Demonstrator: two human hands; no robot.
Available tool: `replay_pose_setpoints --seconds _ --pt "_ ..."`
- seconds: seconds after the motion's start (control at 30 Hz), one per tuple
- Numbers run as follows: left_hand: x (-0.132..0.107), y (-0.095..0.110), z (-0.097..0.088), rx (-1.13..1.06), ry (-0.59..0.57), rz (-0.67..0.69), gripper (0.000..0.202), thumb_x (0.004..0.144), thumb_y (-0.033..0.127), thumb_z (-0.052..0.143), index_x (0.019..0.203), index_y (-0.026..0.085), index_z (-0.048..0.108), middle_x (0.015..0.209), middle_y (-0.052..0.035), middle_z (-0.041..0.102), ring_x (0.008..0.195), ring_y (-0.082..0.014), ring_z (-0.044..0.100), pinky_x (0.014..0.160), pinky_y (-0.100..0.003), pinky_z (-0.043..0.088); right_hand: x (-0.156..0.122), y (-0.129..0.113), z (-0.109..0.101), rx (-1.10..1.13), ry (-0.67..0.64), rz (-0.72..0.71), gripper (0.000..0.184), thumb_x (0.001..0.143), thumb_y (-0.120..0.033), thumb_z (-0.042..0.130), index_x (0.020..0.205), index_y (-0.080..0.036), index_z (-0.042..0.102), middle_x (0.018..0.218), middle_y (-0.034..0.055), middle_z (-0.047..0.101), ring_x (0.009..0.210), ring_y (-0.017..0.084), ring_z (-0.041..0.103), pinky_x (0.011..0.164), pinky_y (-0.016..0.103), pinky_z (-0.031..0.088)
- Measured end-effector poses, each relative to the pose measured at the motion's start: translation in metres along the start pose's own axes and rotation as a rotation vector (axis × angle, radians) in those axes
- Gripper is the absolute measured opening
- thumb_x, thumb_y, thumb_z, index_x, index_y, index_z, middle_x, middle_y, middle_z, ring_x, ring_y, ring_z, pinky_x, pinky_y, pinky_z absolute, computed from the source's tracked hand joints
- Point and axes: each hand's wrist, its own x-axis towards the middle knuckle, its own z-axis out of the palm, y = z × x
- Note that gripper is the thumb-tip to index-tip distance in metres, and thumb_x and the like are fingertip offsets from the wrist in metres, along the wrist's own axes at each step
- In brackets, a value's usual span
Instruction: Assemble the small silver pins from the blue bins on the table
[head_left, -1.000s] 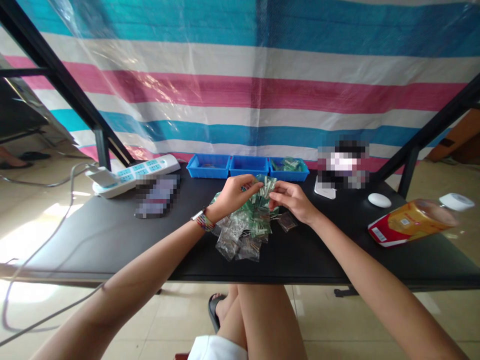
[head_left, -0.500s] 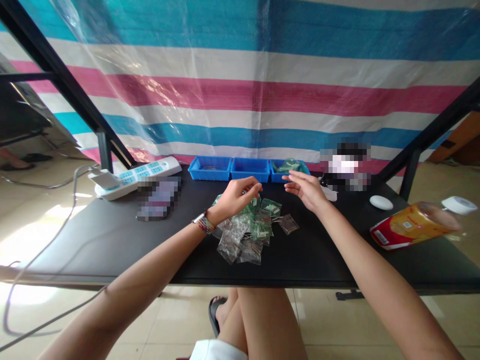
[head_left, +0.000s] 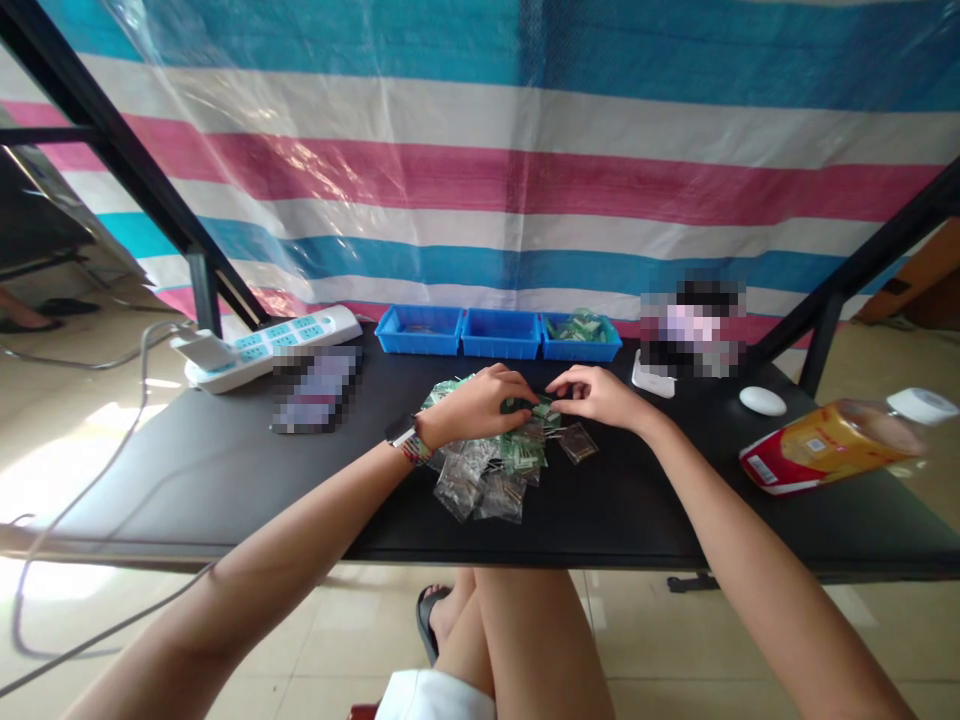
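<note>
Over the upper part of a pile of small clear plastic bags (head_left: 459, 485), my left hand (head_left: 484, 403) has its fingers curled toward the thumb. A small bag with a green backing (head_left: 516, 406) shows between them, and the fingertips seem to pinch it. My right hand (head_left: 596, 397) faces it from the right with fingers bent and slightly apart. Its fingertips are by another green bag (head_left: 550, 416), and I see nothing held there. The lower bags contain thin metal pieces, too small to name. A single dark bag (head_left: 577, 443) lies at the pile's right edge.
Behind the pile stand a left blue tray (head_left: 420, 343), a middle blue tray (head_left: 500, 345) and a right blue tray (head_left: 581, 351) with green bags inside. A power strip (head_left: 289, 345) and blurred phone-like object (head_left: 319, 390) lie left. A drink bottle (head_left: 832, 445) lies right.
My right hand has come down and left from near the right tray to the pile. My left hand has moved slightly right and down onto the bags.
</note>
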Motion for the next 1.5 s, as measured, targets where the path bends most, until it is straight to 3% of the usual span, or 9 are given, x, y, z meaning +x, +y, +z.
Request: replay_pose_setpoints --seconds 0.3,0.5,0.73,0.9,1.03,1.17,1.3,1.4,1.5 --pt "0.0 -0.002 0.003 0.002 0.035 -0.014 0.029 0.092 0.021 0.074 0.121 0.022 0.078 0.121 -0.0081 0.076 0.111 -0.0266 0.07 0.102 -0.04 0.051 -0.007 0.003 0.014 -0.122 0.033 -0.068 0.023 0.076 -0.024 0.088 0.097 -0.022 0.08 0.094 0.0039 0.069 0.081 0.019 0.064 0.075 0.032 0.051" --pt "0.001 -0.005 0.006 -0.012 0.052 -0.019 0.037 0.099 0.009 0.053 0.124 0.022 0.077 0.12 -0.009 0.078 0.112 -0.025 0.07 0.102 -0.04 0.053 -0.008 0.001 0.017 -0.204 0.075 -0.181 0.017 0.083 -0.01 0.074 0.095 -0.021 0.075 0.096 0.0046 0.067 0.09 0.022 0.064 0.082 0.034 0.05" --pt "0.003 -0.008 0.008 -0.007 0.086 -0.001 0.04 0.096 0.004 0.054 0.125 0.02 0.076 0.121 -0.0087 0.078 0.114 -0.0255 0.07 0.103 -0.041 0.052 -0.005 0.005 0.019 -0.174 0.102 -0.206 0.011 0.088 -0.011 0.067 0.089 -0.021 0.07 0.096 0.0046 0.065 0.089 0.02 0.063 0.08 0.033 0.048" --pt "0.004 -0.005 0.002 -0.011 0.185 0.041 0.038 0.103 0.012 0.057 0.135 0.024 0.073 0.13 -0.0091 0.076 0.122 -0.0258 0.067 0.109 -0.044 0.051 0.004 0.004 0.019 0.079 0.185 -0.102 0.003 0.085 -0.023 0.07 0.083 -0.021 0.07 0.089 0.0027 0.067 0.083 0.02 0.063 0.077 0.034 0.049" --pt "0.003 0.003 -0.005 0.026 0.241 0.088 0.032 0.106 0.021 0.062 0.136 0.028 0.073 0.136 -0.009 0.073 0.126 -0.0264 0.065 0.111 -0.045 0.05 0.006 -0.006 0.02 0.446 0.123 0.012 0.02 0.081 -0.038 0.08 0.085 -0.021 0.071 0.081 0.001 0.071 0.077 0.019 0.064 0.074 0.033 0.052" --pt "0.004 0.007 -0.005 0.032 0.306 0.076 0.021 0.108 0.033 0.065 0.125 0.025 0.076 0.12 -0.0088 0.078 0.113 -0.0253 0.068 0.105 -0.044 0.052 0.001 -0.021 0.021 0.67 0.082 0.07 0.03 0.08 -0.048 0.086 0.089 -0.021 0.075 0.087 0.0036 0.076 0.083 0.02 0.07 0.075 0.033 0.056" --pt "0.005 0.005 0.0 -0.072 0.443 -0.039 0.017 0.106 0.035 0.068 0.111 0.02 0.074 0.103 -0.007 0.077 0.097 -0.0212 0.07 0.091 -0.036 0.055 -0.003 -0.03 0.02 0.796 0.09 0.075 0.047 0.087 -0.066 0.078 0.102 -0.022 0.079 0.098 0.0068 0.079 0.087 0.021 0.074 0.077 0.034 0.06" --pt "0.006 0.005 0.0 -0.199 0.498 -0.148 0.023 0.101 0.035 0.075 0.117 0.019 0.071 0.099 -0.005 0.075 0.091 -0.0181 0.07 0.084 -0.031 0.055 -0.003 -0.031 0.022 0.789 0.122 0.067 0.046 0.08 -0.059 0.09 0.103 -0.021 0.078 0.095 0.0052 0.079 0.083 0.02 0.075 0.076 0.033 0.061" --pt "0.005 0.007 -0.002 -0.292 0.471 -0.166 0.039 0.102 0.034 0.073 0.137 0.019 0.063 0.093 -0.0024 0.073 0.086 -0.0168 0.069 0.085 -0.031 0.057 -0.002 -0.029 0.027 0.806 0.175 0.106 0.044 0.072 -0.049 0.097 0.1 -0.021 0.078 0.088 0.0028 0.078 0.074 0.018 0.073 0.074 0.033 0.061"
